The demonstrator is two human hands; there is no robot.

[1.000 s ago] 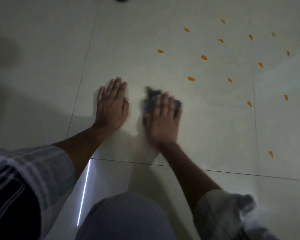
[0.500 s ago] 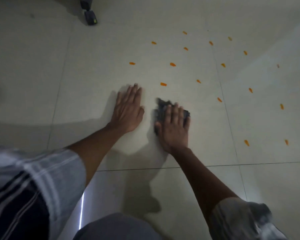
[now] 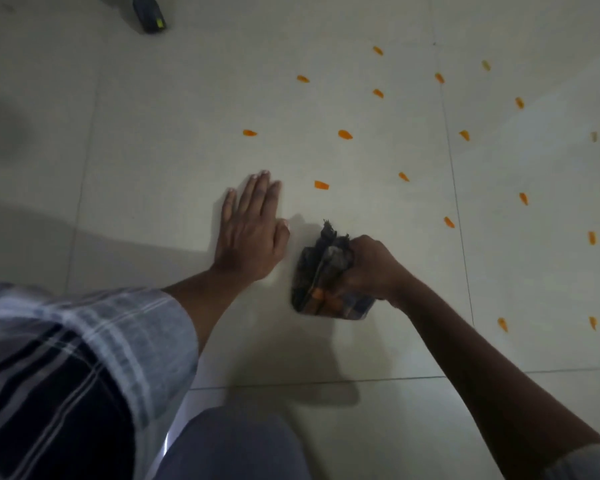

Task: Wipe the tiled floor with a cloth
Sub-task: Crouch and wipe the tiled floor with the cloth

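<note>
In the centre of the frame the left hand [image 3: 248, 233] lies spread flat on the tiled floor [image 3: 153, 150], while the right hand [image 3: 368, 268] grips the bunched dark cloth [image 3: 321, 271] just beside it.

Cloth [image 3: 321, 278] on floor [image 3: 160, 161] right of left hand [image 3: 248, 233] — scattered bits [image 3: 345, 134] beyond.

Loads of little orange bits [image 3: 345, 134] scattered around, mostly toward the right, and a dark wheel-looking thing [image 3: 149, 16] top left.
</note>
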